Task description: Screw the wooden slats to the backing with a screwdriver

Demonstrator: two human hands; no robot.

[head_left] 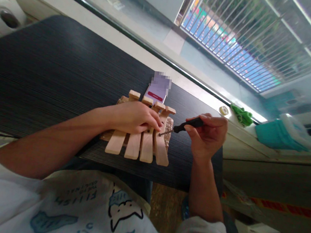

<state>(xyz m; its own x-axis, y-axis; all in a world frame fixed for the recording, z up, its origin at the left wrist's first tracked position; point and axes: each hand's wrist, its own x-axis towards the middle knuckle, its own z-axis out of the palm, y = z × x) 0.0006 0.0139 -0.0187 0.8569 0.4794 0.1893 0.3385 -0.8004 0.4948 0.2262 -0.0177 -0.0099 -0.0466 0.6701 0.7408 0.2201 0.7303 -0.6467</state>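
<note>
A pale wooden piece made of several parallel slats (140,145) lies on the dark table (49,77), near its front right edge. My left hand (134,117) presses down flat on the slats, fingertips at the rightmost ones. My right hand (208,136) grips a black-handled screwdriver (184,126). Its metal tip points left and meets the side of the rightmost slat, close to my left fingertips.
A phone (156,90) lies on the table just behind the slats. To the right, a ledge holds a small round roll (224,110), a green object (242,116) and a teal cloth-like thing (275,133). A barred window (238,39) runs behind.
</note>
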